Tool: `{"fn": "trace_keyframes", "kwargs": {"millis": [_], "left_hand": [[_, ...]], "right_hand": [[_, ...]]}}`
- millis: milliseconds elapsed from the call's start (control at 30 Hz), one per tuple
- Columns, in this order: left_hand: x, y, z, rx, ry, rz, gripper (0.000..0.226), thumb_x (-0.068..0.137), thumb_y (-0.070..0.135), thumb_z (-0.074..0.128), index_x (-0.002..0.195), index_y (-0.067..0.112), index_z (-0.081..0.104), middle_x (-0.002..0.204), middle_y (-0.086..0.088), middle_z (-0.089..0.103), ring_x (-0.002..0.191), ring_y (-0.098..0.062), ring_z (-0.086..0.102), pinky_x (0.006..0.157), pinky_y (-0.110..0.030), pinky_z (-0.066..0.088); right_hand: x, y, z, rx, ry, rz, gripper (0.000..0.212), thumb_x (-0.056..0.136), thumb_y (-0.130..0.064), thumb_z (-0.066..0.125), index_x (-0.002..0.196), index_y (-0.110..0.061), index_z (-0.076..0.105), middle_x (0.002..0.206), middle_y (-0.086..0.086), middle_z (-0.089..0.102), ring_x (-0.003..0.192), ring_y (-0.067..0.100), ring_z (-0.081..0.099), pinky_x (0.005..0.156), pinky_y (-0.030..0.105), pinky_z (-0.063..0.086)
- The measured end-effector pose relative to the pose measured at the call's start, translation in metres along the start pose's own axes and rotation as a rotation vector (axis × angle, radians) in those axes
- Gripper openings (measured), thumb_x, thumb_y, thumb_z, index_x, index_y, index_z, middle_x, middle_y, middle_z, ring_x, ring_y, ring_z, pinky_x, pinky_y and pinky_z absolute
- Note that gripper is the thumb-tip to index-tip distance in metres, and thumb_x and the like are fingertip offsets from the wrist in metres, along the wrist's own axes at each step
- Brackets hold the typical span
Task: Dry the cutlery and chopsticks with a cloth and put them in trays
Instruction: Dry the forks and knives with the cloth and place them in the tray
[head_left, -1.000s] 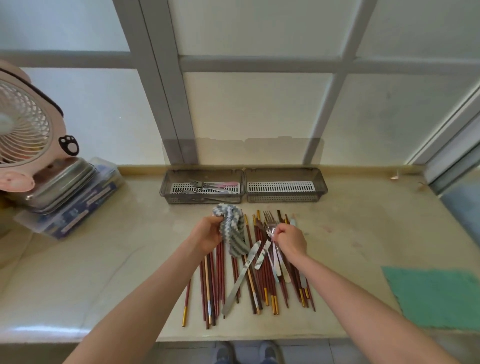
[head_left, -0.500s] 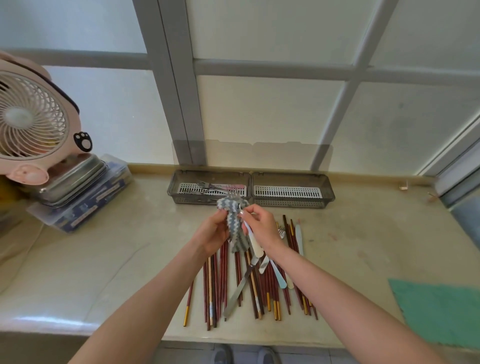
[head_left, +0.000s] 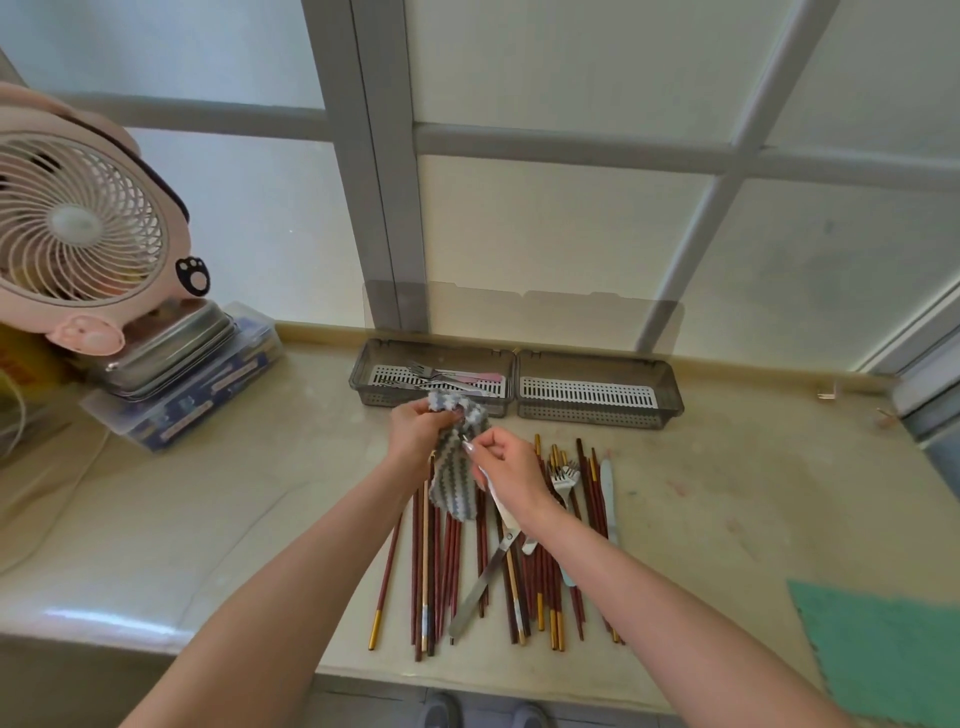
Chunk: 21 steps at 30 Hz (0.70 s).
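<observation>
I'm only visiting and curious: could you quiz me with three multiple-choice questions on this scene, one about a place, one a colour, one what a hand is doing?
1. Where do the forks already put away lie? A in a drawer; B in the left tray; C in a sink.
2. What colour is the mat at the counter's right end? A green; B red; C black.
3. What is the left hand doing? A lying flat; B holding a cup; C gripping the striped cloth.
Answers: B, they lie on its white grate; A, it is plainly green; C, its fingers curl round the cloth, while the right hand pinches a piece of cutlery.
</observation>
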<state>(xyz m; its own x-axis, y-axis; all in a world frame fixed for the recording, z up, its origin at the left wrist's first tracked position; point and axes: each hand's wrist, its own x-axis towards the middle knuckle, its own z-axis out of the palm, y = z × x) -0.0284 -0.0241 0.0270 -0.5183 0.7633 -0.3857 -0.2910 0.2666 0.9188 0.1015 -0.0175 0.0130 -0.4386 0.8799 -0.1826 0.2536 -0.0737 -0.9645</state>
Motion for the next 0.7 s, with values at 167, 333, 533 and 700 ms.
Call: {"fn": "trace_keyframes", "kwargs": {"millis": [167, 333, 533, 700], "left_hand": [[0.007, 0.003, -0.002, -0.083, 0.21, -0.006, 0.014, 0.078, 0.0, 0.069, 0.092, 0.003, 0.067, 0.086, -0.011, 0.068, 0.072, -0.016, 0.064, 0.064, -0.026, 0.05], [0.005, 0.004, 0.0, -0.271, 0.305, -0.046, 0.02, 0.08, -0.001, 0.068, 0.1, 0.001, 0.066, 0.085, -0.007, 0.067, 0.074, -0.016, 0.064, 0.061, -0.023, 0.05], [0.003, 0.013, -0.005, -0.475, 0.408, -0.171, 0.023, 0.08, 0.011, 0.07, 0.101, 0.002, 0.063, 0.087, -0.005, 0.065, 0.072, -0.015, 0.061, 0.07, -0.028, 0.051], [-0.004, -0.004, -0.01, -0.196, -0.268, -0.203, 0.029, 0.092, 0.031, 0.051, 0.096, 0.004, 0.061, 0.08, -0.006, 0.062, 0.068, -0.016, 0.058, 0.062, -0.026, 0.048]], "right_hand": [[0.005, -0.006, 0.005, -0.114, 0.02, 0.001, 0.021, 0.093, -0.009, 0.055, 0.073, -0.014, 0.055, 0.05, -0.006, 0.054, 0.044, 0.005, 0.048, 0.058, 0.025, 0.047], [0.003, -0.009, 0.014, -0.241, 0.09, -0.026, 0.024, 0.091, -0.015, 0.057, 0.068, -0.02, 0.055, 0.053, -0.005, 0.058, 0.052, 0.015, 0.055, 0.067, 0.037, 0.053], [-0.009, -0.011, 0.02, -0.333, 0.218, -0.08, 0.017, 0.093, -0.017, 0.053, 0.076, -0.017, 0.055, 0.064, -0.004, 0.059, 0.056, 0.012, 0.055, 0.05, 0.026, 0.045], [0.002, -0.023, 0.009, -0.005, 0.196, -0.115, 0.012, 0.093, -0.009, 0.056, 0.083, -0.006, 0.06, 0.062, -0.004, 0.057, 0.049, 0.001, 0.051, 0.053, 0.016, 0.044]]}}
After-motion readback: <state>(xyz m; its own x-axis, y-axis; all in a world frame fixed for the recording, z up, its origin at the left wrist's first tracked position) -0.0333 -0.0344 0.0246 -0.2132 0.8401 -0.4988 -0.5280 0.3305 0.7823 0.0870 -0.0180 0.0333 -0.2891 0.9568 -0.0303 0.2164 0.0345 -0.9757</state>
